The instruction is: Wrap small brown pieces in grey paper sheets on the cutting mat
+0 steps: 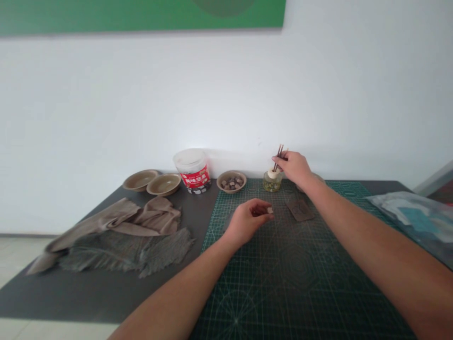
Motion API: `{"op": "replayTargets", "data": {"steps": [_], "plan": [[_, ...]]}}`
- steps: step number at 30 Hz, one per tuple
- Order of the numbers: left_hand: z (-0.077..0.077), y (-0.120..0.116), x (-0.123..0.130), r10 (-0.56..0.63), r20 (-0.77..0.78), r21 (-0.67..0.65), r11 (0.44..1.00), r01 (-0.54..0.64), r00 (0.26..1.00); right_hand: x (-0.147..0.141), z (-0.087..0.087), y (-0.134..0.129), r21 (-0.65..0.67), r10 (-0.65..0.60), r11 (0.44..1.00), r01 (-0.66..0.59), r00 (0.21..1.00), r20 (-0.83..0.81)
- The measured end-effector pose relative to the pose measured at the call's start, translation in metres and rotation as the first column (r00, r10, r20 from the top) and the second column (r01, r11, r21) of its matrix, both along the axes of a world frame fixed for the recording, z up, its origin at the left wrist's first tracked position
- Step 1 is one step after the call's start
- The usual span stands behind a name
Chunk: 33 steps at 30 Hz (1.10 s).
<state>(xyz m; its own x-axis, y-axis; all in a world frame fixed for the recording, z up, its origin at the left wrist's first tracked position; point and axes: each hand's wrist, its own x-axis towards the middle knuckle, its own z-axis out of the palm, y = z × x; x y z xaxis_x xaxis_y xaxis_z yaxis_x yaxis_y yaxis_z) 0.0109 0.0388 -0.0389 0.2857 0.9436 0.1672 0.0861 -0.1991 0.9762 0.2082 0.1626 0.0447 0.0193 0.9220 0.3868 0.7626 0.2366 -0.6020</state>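
Note:
My right hand pinches several thin dark reed sticks that stand in the pale neck of a small glass diffuser bottle. Greenish bits show inside the bottle, which sits at the back of the green cutting mat. Lower and to the left, my left hand is over the mat, with a small pale stone-like piece between thumb and fingers. A bowl of similar small stones is behind this hand. Near the bottle lies a flat dark brown square. A rounded object behind my right wrist is mostly hidden.
Two brown bowls stand at the back left, beside a clear plastic tub with a red label. A brown cloth and a grey fringed cloth lie at left. At right is a plastic bag. A white wall closes the back.

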Motion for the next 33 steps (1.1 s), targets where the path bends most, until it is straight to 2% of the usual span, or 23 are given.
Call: {"op": "replayTargets", "data": {"steps": [9, 24, 33], "plan": [[0.002, -0.001, 0.001, -0.006, 0.039, -0.029, 1.0, 0.007, 0.999, 0.004, -0.003, 0.008, -0.022, 0.023, 0.999, -0.024, 0.999, -0.039], [-0.001, 0.001, -0.001, -0.003, 0.071, -0.051, 0.999, 0.007, 0.997, 0.01, 0.001, -0.006, -0.025, -0.028, 0.999, 0.026, 0.998, -0.064], [-0.003, 0.001, 0.0, 0.002, 0.078, -0.045, 0.999, 0.002, 0.997, 0.007, -0.006, -0.003, -0.06, 0.01, 0.998, -0.018, 0.993, -0.121]]}}
